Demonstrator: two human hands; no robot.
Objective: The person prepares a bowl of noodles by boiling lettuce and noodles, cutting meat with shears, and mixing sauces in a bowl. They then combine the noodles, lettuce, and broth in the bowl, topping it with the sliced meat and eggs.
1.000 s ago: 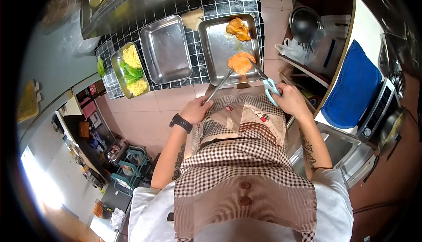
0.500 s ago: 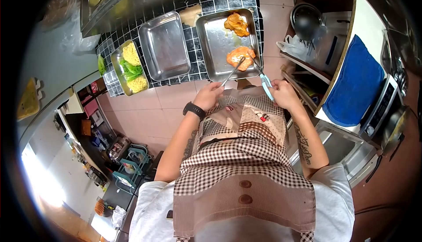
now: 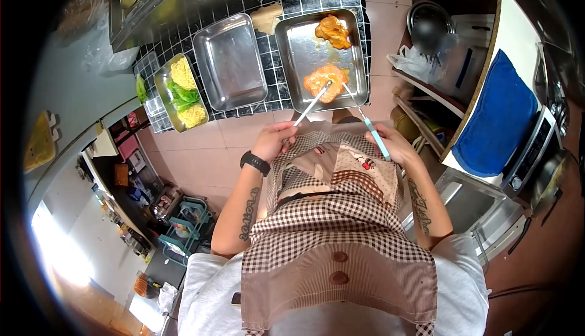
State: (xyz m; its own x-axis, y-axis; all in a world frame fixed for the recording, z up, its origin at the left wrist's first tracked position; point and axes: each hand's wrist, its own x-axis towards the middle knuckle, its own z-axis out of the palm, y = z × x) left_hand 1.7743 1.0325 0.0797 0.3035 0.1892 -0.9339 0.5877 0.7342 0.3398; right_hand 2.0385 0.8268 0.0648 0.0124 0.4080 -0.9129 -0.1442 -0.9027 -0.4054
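Note:
My left hand (image 3: 275, 141) is closed on a thin metal utensil (image 3: 313, 104), whose tip rests on an orange piece of meat (image 3: 329, 91) in the near part of a metal tray (image 3: 298, 100). Fingers wrapped round light-blue handles, my right hand (image 3: 391, 145) holds scissors (image 3: 376, 138). Their narrow metal blades point at the right edge of the same piece, and whether they touch it is unclear. A second, darker orange piece (image 3: 333, 32) lies at the far end of the tray.
Left of that tray stands another metal tray (image 3: 262, 92), then a smaller one (image 3: 166, 105) with noodles (image 3: 183, 74) and green leaves (image 3: 182, 96). At right are a shelf with a dark bowl (image 3: 428, 34) and a blue cloth (image 3: 496, 119).
The near piece of meat has shifted left in the tray. My left hand has moved left and slightly down with the utensil. The scissors have closed up and lie lower.

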